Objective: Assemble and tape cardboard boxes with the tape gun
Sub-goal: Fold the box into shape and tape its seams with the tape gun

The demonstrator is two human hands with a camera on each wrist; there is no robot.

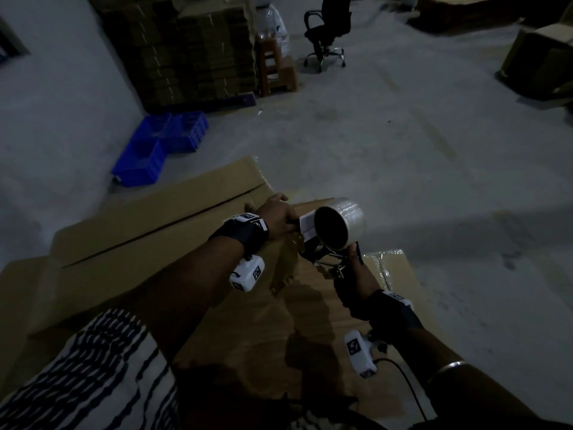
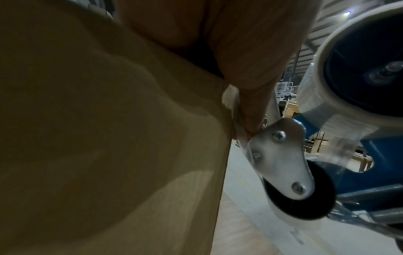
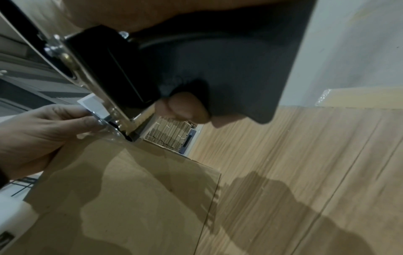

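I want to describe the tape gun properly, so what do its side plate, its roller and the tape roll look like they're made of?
Side plate: likely bare metal; silvery, dull sheen, screw heads showing.
Roller: black and matte, probably rubber or plastic.
Tape roll: clear glossy plastic film, looking milky where layered, on a pale core, perhaps card.

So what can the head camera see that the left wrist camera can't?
Only the head view shows the blue bins, the office chair, the stacked cardboard and the right hand gripping the tape gun's handle. Only the left wrist view shows the gun's black roller and metal plate up close. Both show the tape roll, the box and the left hand at the tape.
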